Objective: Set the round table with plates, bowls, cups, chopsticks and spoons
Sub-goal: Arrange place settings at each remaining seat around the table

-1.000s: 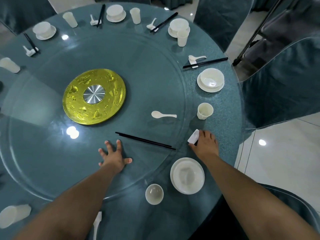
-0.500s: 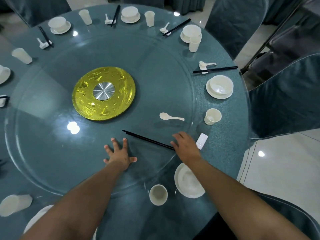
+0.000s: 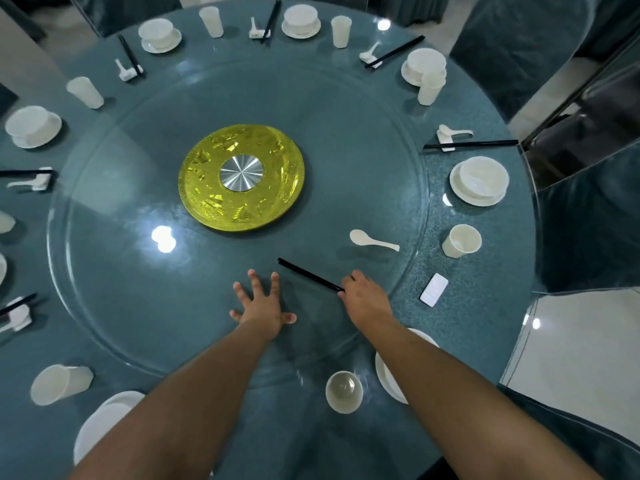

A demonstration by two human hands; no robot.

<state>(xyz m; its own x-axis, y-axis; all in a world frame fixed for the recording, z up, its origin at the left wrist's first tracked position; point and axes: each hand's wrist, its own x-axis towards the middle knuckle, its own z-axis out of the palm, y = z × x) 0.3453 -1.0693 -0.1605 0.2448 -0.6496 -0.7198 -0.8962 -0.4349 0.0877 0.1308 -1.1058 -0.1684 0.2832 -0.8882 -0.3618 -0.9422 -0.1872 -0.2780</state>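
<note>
The left hand (image 3: 262, 307) lies flat on the glass turntable (image 3: 145, 292), fingers spread wide, holding nothing. Just right of it, black chopsticks (image 3: 308, 274) lie on the glass, slanting away to the upper left from the right hand (image 3: 363, 296). That hand's grip covers their near end, fingers curled down over it; whether they pinch the sticks or merely touch them cannot be told. Beyond the right hand, a white spoon (image 3: 372, 239) rests on the glass, bowl to the left. Further beyond, between the two hands' lines, sits the yellow centre disc (image 3: 241, 177) with its metal hub.

Just right of the right hand, off the glass on the tabletop (image 3: 485, 306), a small white rest (image 3: 433, 289) lies flat. Beyond that stands a white cup (image 3: 461, 241), and further on a bowl on a plate (image 3: 479, 181). Near the person, under the right forearm, a plate (image 3: 391, 375) is partly hidden; a small bowl (image 3: 344, 391) stands just left of it, between the two forearms.

Other settings with bowls, cups, spoons and chopsticks ring the far and left edge of the tabletop.
</note>
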